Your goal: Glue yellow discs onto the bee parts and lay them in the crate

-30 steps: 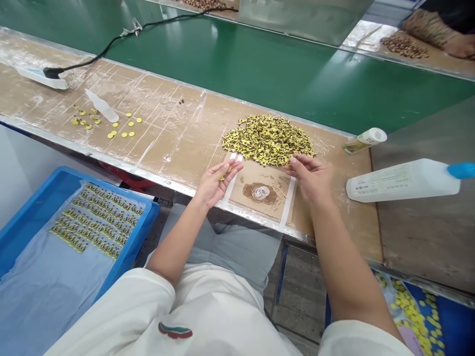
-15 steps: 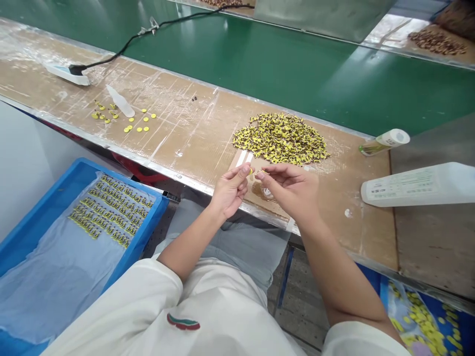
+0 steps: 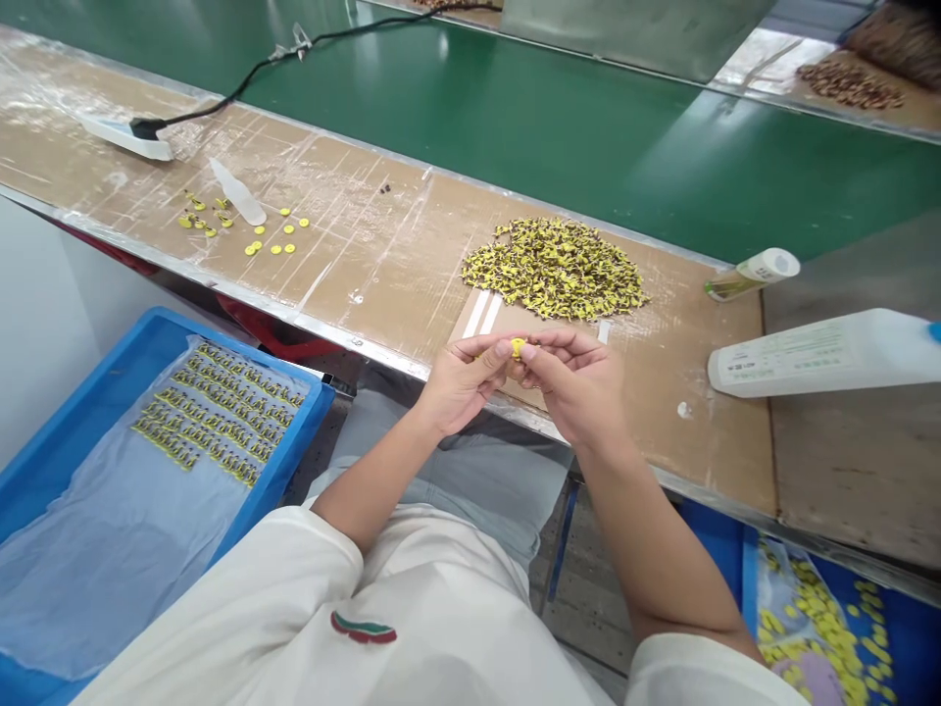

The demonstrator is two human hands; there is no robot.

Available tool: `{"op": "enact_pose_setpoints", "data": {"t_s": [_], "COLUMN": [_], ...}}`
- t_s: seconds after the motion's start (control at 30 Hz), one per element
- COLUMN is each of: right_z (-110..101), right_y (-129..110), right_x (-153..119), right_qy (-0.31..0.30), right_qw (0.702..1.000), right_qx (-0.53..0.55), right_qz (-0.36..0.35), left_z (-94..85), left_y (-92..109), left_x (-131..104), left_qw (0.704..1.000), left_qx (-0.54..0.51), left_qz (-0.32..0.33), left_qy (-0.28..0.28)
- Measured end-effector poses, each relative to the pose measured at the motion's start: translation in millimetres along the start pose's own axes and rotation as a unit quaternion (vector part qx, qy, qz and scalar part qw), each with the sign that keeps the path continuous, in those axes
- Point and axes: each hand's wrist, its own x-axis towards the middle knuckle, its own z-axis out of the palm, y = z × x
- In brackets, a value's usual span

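Fingertip control: small yellow plastic-looking piece (image 3: 517,348)
Left hand (image 3: 460,387) and right hand (image 3: 584,387) pinch it above the front edge of the brown bench (image 3: 412,255), near the yellow-and-brown heap of tiny parts (image 3: 555,270); light, even pressure should limit slipping.

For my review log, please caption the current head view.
Both hands pinch a small yellow piece before a heap of yellow-and-brown pieces on a workbench.

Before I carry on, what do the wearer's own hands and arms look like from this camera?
The left hand and right hand are bare, with no gloves, watch or bracelet in view. The short left sleeve and right sleeve are white, like the shirt, which bears a red and green mark.
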Motion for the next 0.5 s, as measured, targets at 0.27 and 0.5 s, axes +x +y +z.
{"op": "enact_pose_setpoints", "data": {"t_s": [0.27, 0.5], "right_z": [11, 11], "right_y": [4, 6], "right_x": [-9, -13], "right_qy": [0.006, 0.017], "right_qw": [0.990, 0.984], "right_qx": [0.102, 0.121], "right_qz": [0.098, 0.129], "left_z": [4.0, 7.7], "left_y": [-7, -14], "left_x": [-6, -10], "left_qw": [0.999, 0.998], "left_qx": [-0.037, -0.043], "left_qz": [0.023, 0.031], "left_qy": [0.023, 0.042]}}
